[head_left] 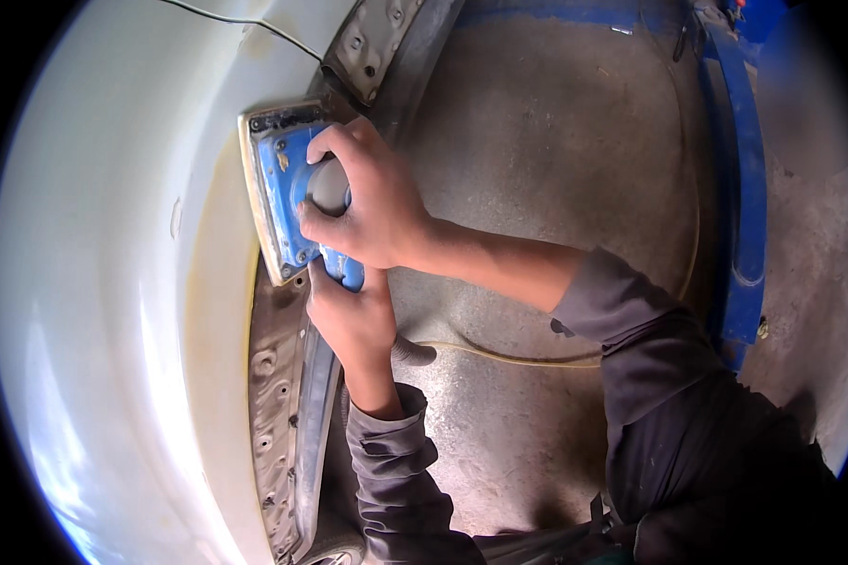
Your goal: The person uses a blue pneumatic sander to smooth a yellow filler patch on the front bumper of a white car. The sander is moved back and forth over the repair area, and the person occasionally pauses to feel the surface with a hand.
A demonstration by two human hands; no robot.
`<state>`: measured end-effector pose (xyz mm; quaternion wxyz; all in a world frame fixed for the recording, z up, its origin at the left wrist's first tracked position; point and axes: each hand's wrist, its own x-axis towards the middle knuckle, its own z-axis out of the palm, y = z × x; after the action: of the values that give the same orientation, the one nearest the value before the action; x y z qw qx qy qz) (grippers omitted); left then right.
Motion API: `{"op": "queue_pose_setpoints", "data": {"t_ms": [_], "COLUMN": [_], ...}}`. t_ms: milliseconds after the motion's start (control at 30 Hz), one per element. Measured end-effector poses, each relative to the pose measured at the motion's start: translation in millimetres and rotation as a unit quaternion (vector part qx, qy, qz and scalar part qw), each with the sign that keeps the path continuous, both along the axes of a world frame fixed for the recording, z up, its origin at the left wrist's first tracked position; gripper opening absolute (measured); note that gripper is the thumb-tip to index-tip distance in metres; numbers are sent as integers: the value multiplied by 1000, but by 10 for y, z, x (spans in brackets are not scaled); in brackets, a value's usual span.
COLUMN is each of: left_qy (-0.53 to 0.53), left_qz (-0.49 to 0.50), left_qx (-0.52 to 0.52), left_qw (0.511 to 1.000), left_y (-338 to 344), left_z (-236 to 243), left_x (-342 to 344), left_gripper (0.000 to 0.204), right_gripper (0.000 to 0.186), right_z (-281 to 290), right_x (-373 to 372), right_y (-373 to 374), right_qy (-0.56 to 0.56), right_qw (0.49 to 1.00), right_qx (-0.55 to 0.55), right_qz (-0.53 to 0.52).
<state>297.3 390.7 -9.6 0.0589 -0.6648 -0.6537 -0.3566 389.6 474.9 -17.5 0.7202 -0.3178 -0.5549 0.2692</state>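
A blue power sander with a flat rectangular pad is held against the edge of a pale car body panel. My right hand wraps round the sander's rounded grey top, thumb and fingers curled about it. Just below, my left hand grips the sander's blue rear handle, its fingers partly hidden. The pad stands tilted along the panel's rim, where a yellowish worn band shows. A small chipped spot marks the panel to the left of the pad.
Bare perforated metal and a dark rubber-like strip run beside the panel's edge. A yellowish hose trails over the concrete floor to the right. A blue metal frame stands at the far right.
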Motion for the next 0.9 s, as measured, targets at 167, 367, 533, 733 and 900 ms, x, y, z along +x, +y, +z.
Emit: {"op": "queue_pose_setpoints", "data": {"t_ms": [167,367,533,733,900], "left_qy": [-37,-21,-12,-53,-28], "left_qz": [-29,19,-9,-25,6], "left_qx": [62,-44,7,31,-33], "left_qw": [997,999,1000,998,999], "left_y": [-369,-206,-97,-552,-500], "left_z": [-208,14,-41,-176,-187], "left_x": [-172,-78,-101,-253,-299], "left_gripper": [55,57,50,52,49], "right_gripper": [49,45,50,49,47], "right_z": [-65,10,-56,-112,-143], "right_x": [-176,-97,-134,-318,-288], "right_y": [-362,-183,-68,-532,-442], "right_qy": [-50,-1,-1,-37,-22], "right_qw": [994,1000,998,996,997], "right_qx": [13,11,43,16,25], "right_qz": [92,29,-49,84,64]}}
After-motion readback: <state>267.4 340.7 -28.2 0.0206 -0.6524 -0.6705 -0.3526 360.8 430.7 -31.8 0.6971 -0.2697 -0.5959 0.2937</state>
